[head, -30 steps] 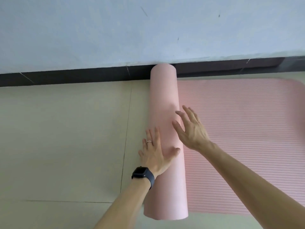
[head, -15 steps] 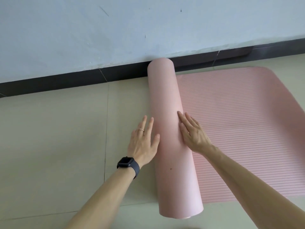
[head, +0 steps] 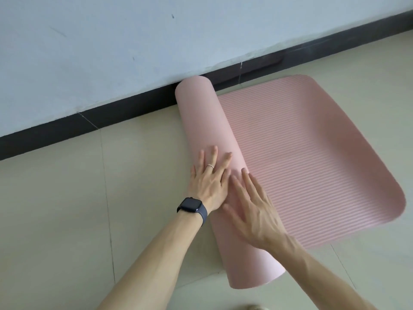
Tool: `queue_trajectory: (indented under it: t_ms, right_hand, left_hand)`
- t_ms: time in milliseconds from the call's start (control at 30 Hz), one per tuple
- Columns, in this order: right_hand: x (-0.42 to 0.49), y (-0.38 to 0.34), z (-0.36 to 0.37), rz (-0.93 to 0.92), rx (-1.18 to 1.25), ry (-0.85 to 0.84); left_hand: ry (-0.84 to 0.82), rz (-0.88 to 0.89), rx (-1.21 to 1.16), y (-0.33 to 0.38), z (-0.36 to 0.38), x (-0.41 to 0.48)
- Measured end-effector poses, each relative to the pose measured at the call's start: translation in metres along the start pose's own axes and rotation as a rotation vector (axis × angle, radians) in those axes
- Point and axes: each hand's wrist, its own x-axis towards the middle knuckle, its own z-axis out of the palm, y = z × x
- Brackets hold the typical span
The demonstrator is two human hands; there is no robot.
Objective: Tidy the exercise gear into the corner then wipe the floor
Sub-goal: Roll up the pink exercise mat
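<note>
I am pressing my left hand [head: 207, 182] flat on the rolled part [head: 205, 121] of the pink mat [head: 312, 153], with the fingers [head: 213, 156] straight and spread over the top of the roll, gripping nothing. My right hand [head: 254, 211] is lying just beside it, a little nearer to me, palm down on the same roll. Its fingers [head: 248, 180] are straight and relaxed too, pointing away from me, and the tips are reaching the line where the roll meets the flat part. The two hands are almost touching at the index fingers.

The mat is lying on the pale tiled floor [head: 55, 209], half rolled. The roll is running away from me, with its far end right at the dark baseboard [head: 111, 117] under the pale wall [head: 111, 52] and its near end close to the bottom of the view. The unrolled ribbed part is spreading flat to the right of the roll, its rounded corners showing.

I am wearing a dark watch [head: 192, 206] on the left wrist and a thin ring [head: 210, 166] on one left finger.
</note>
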Motion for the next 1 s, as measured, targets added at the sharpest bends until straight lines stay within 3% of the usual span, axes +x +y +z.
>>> queue_trajectory:
  t_ms: [167,267,367,500,633,767,867,933,1000]
  right_hand:
    - [-0.024,0.03,-0.004,0.036,-0.05,-0.07]
    - [-0.026,0.057,-0.024,0.094,0.014,-0.086]
    - [-0.031,0.081,-0.036,0.179,0.058,-0.043]
    - [-0.037,0.09,-0.037,0.298,0.043,0.11]
    - [-0.035,0.076,-0.033,0.255,0.045,0.277]
    - [-0.033,0.069,-0.031,0.246,-0.089,0.19]
    - [-0.036,0.099,-0.038,0.278,-0.125,0.112]
    - [-0.036,0.124,-0.048,0.292,-0.042,0.091]
    - [-0.036,0.143,-0.059,0.296,0.061,0.078]
  left_hand:
    - [-0.056,0.144,-0.059,0.019,-0.013,0.026]
    - [0.102,0.277,-0.095,0.024,-0.02,0.031]
    - [0.215,0.227,-0.059,0.018,-0.014,0.026]
    - [0.118,0.187,-0.023,0.026,0.007,0.028]
    - [0.111,0.194,0.045,0.063,0.01,0.055]
    - [0.028,0.212,-0.002,0.115,0.012,0.081]
    - [-0.135,0.208,-0.098,0.149,0.004,0.102]
    - [-0.208,0.227,-0.272,0.167,-0.008,0.11]
    - [-0.126,0.242,-0.469,0.174,-0.014,0.113]
